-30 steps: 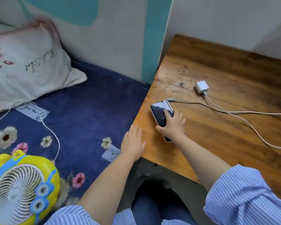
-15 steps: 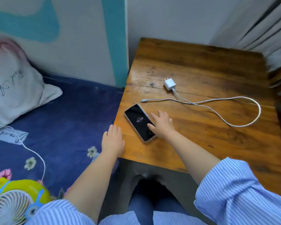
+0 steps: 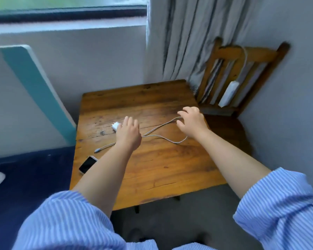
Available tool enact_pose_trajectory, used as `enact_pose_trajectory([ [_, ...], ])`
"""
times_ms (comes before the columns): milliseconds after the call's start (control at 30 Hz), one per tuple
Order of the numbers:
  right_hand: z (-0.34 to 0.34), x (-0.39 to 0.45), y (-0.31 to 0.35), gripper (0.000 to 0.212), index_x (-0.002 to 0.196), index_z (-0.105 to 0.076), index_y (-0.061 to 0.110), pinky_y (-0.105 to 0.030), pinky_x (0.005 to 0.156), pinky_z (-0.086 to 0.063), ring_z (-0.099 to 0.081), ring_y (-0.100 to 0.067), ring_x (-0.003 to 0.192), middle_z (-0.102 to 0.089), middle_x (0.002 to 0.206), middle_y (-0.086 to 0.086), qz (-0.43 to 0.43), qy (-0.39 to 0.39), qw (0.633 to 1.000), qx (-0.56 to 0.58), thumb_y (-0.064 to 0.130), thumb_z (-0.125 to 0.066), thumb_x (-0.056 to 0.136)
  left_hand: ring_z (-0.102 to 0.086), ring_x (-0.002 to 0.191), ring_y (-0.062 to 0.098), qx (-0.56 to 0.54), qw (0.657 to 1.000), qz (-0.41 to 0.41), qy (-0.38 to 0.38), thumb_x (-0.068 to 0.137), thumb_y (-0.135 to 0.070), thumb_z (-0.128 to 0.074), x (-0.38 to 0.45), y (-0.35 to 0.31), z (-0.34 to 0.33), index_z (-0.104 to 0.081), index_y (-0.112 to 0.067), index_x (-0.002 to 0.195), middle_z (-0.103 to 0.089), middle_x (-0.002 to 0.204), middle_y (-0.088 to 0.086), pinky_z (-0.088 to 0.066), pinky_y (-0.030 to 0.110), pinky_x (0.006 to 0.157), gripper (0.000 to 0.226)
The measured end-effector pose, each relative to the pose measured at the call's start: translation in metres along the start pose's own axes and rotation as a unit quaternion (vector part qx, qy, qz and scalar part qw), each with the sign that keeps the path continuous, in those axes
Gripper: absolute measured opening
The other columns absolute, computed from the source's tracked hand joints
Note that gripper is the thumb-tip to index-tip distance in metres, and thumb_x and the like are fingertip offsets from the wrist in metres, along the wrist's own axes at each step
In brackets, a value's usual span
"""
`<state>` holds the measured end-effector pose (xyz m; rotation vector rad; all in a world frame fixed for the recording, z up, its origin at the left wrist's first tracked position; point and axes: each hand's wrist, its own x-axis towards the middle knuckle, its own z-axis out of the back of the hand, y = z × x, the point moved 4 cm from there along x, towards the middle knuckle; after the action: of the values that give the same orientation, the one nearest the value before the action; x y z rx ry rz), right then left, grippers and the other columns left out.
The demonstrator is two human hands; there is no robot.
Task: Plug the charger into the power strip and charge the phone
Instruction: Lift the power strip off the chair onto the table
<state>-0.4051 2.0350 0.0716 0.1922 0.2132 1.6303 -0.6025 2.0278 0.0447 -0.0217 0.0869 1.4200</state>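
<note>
A white charger plug [image 3: 115, 126] lies on the wooden table [image 3: 152, 168], its white cable [image 3: 161, 139] looping across to the right and back to a loose connector [image 3: 98, 150]. My left hand [image 3: 128, 134] hovers open just right of the plug, fingertips close to it. My right hand [image 3: 192, 121] is open over the cable's far loop, fingers curled and spread. A dark phone [image 3: 88, 164] lies face up near the table's left edge, beside my left forearm. A white power strip [image 3: 229, 93] leans on a wooden chair at the back right.
The wooden chair [image 3: 242, 73] stands in the corner behind the table, with a grey curtain [image 3: 184, 38] hanging beside it. A blue-covered bed [image 3: 31, 177] borders the table's left side. A window sill runs along the top left.
The view swung up and right, bringing the chair and power strip into sight. My right hand left the phone and moved over the cable loop. My left hand moved from the table edge to the plug.
</note>
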Motion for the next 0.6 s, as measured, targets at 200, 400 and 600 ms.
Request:
enact_pose_trajectory([
  [200, 0.075, -0.005, -0.123, 0.038, 0.129, -0.046, 0.011, -0.049, 0.104, -0.035, -0.028, -0.031, 0.133, -0.041, 0.142, -0.013, -0.018, -0.041, 0.999, -0.013, 0.025, -0.045, 0.093, -0.026, 0.134, 0.026, -0.008, 0.999, -0.012, -0.038, 0.09, -0.022, -0.045, 0.037, -0.124, 0.049, -0.04, -0.006, 0.123, -0.042, 0.133, 0.012, -0.033, 0.04, 0.105, 0.037],
  [400, 0.129, -0.015, -0.235, 0.035, 0.123, -0.053, 0.007, -0.046, 0.102, -0.037, -0.035, -0.034, 0.126, -0.05, 0.134, -0.015, -0.029, -0.086, 0.996, 0.014, 0.02, -0.05, 0.09, -0.023, 0.138, 0.025, -0.031, 0.997, -0.029, -0.062, 0.091, -0.022, -0.047, 0.063, -0.237, 0.077, -0.036, -0.006, 0.128, -0.039, 0.141, 0.012, -0.032, 0.04, 0.106, 0.042],
  [600, 0.173, 0.002, -0.316, 0.035, 0.123, -0.053, 0.007, -0.044, 0.101, -0.037, -0.037, -0.033, 0.126, -0.052, 0.133, -0.016, -0.037, -0.124, 0.992, 0.003, 0.018, -0.051, 0.09, -0.018, 0.141, 0.027, -0.03, 0.995, -0.052, -0.081, 0.092, -0.024, -0.045, 0.104, -0.322, 0.11, -0.029, -0.008, 0.138, -0.031, 0.148, 0.012, -0.028, 0.041, 0.111, 0.051],
])
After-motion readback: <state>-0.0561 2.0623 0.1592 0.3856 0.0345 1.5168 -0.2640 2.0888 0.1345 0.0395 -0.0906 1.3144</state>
